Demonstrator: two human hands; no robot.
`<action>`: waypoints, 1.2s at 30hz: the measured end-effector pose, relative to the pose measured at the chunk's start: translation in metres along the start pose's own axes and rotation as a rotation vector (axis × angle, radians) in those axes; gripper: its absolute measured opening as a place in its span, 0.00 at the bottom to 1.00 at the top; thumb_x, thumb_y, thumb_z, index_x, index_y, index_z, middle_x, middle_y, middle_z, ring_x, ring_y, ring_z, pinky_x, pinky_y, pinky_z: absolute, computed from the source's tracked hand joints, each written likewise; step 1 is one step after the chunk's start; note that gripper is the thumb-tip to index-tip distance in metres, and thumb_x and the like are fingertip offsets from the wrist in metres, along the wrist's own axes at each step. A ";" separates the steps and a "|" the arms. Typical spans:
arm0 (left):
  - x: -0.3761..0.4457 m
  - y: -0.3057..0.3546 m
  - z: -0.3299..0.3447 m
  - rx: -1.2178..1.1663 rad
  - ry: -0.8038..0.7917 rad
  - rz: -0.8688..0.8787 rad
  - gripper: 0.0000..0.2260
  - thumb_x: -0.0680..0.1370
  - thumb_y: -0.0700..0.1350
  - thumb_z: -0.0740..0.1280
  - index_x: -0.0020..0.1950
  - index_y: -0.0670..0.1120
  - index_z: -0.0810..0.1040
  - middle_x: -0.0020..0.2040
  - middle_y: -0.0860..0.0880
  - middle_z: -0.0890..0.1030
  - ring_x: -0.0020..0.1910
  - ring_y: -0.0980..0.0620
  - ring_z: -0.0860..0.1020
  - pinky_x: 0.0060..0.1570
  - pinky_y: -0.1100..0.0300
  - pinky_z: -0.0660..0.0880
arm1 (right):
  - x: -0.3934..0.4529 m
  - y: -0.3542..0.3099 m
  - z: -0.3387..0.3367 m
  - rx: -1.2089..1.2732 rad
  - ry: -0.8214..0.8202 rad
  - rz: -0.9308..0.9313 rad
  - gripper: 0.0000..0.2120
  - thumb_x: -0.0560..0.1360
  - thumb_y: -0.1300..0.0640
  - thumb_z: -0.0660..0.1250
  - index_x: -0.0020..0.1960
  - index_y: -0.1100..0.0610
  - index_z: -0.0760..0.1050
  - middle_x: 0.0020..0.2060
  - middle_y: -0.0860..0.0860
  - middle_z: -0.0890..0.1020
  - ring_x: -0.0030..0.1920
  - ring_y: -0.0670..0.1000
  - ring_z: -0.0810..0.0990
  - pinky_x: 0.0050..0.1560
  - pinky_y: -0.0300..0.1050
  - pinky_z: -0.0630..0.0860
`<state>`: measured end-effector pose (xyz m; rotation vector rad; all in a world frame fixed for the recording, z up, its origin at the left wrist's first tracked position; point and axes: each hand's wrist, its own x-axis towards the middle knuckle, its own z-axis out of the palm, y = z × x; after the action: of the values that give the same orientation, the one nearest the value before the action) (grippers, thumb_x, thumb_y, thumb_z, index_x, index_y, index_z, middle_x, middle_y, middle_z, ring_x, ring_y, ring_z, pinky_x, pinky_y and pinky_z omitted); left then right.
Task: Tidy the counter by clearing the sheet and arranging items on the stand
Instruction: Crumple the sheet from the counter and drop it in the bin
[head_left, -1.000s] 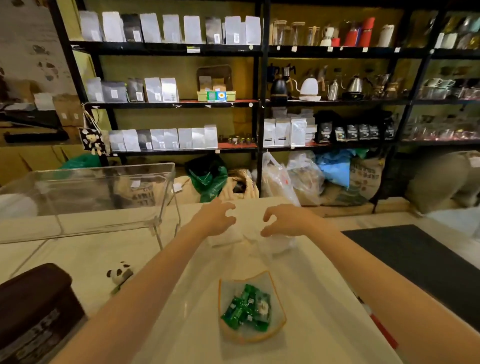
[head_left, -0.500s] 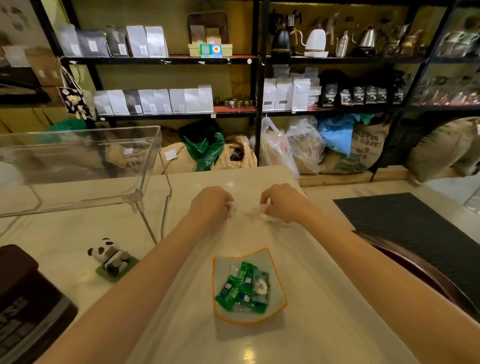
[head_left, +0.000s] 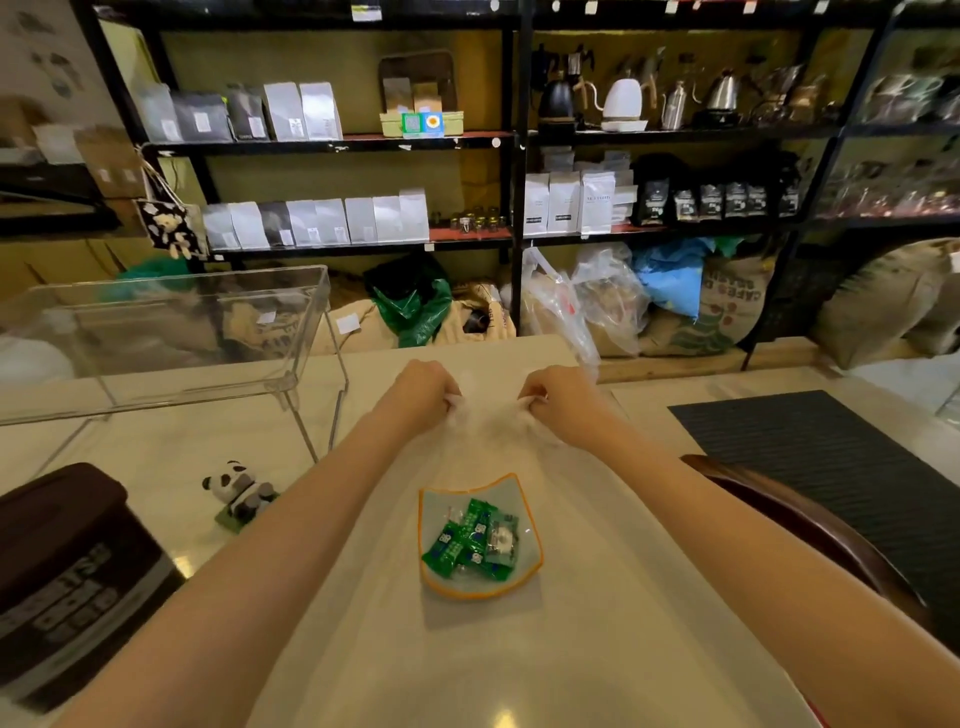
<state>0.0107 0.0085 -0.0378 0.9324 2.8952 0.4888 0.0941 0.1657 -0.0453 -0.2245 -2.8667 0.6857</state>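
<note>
Thin see-through plastic sheet (head_left: 519, 649) covers the pale counter (head_left: 156, 457), and its far edge is more bunched up than a moment ago. The hands have pulled closer together, so clearing the sheet looks just begun. The left hand (head_left: 423, 397) is closed tight on the crumpled edge. The right hand (head_left: 563, 402) is closed tight on it too. A small clear dish with an orange rim (head_left: 535, 519), full of green wrapped candies (head_left: 467, 545), sits on the sheet. The clear plastic stand (head_left: 171, 338) waits to the left.
</note>
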 end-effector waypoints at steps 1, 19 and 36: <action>-0.006 0.004 -0.005 -0.022 0.032 0.008 0.14 0.73 0.31 0.61 0.53 0.39 0.81 0.51 0.40 0.83 0.47 0.45 0.78 0.51 0.57 0.74 | -0.004 -0.001 -0.005 0.011 0.012 -0.015 0.11 0.73 0.67 0.60 0.51 0.63 0.79 0.52 0.58 0.82 0.53 0.56 0.78 0.50 0.40 0.69; -0.246 0.071 -0.031 -0.195 0.480 0.048 0.11 0.71 0.31 0.67 0.50 0.40 0.83 0.51 0.42 0.83 0.51 0.44 0.80 0.54 0.57 0.73 | -0.170 -0.067 -0.052 0.244 0.101 -0.407 0.09 0.73 0.64 0.64 0.50 0.57 0.81 0.43 0.51 0.78 0.42 0.48 0.75 0.43 0.33 0.70; -0.515 0.046 0.034 -0.358 0.154 0.119 0.10 0.70 0.37 0.70 0.48 0.47 0.84 0.45 0.51 0.84 0.35 0.67 0.75 0.35 0.78 0.67 | -0.419 -0.137 0.025 0.352 -0.243 -0.320 0.10 0.68 0.67 0.66 0.40 0.54 0.82 0.34 0.41 0.79 0.39 0.46 0.77 0.39 0.34 0.72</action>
<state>0.4613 -0.2439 -0.0755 1.0478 2.7486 1.0884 0.4816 -0.0446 -0.0642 0.3822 -2.8314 1.1922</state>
